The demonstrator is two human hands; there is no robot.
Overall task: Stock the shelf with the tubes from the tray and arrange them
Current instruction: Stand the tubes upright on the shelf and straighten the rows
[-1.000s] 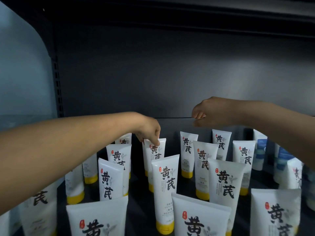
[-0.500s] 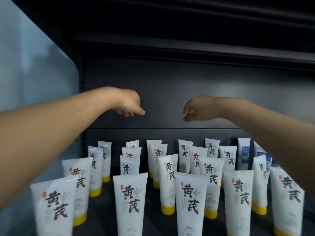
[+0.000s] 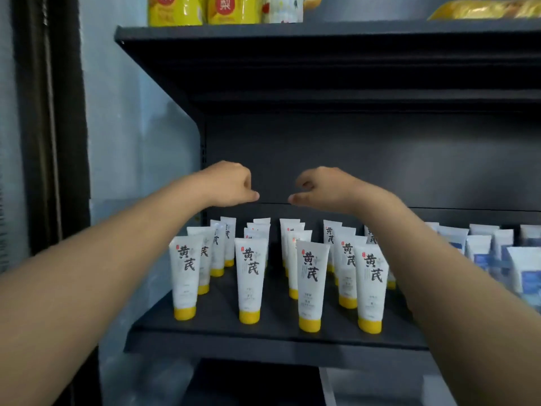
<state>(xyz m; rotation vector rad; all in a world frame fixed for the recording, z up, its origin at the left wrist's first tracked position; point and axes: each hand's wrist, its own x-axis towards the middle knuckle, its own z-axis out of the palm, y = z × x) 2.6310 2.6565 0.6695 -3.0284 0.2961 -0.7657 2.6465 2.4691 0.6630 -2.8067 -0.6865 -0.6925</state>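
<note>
Head view shows my left hand (image 3: 231, 184) and right hand (image 3: 319, 186) hovering side by side at the centre of the frame, above the back rows. Both have their fingers curled in and hold nothing. The tubes (image 3: 310, 285), white with yellow caps, stand upright on their caps across the lower middle of the frame, in several files running back along the dark shelf (image 3: 263, 336). I judge that I am in the arranging step, with no tube in hand. The files look fairly even, though the gaps between them differ. Next I should either nudge a file straight with a light pinch at a tube's top, without toppling its neighbours, or fetch more from the tray, which is out of sight. At the right edge stand blue-labelled tubes (image 3: 480, 253), and yellow packets (image 3: 175, 10) sit on the upper shelf (image 3: 292, 33).
</note>
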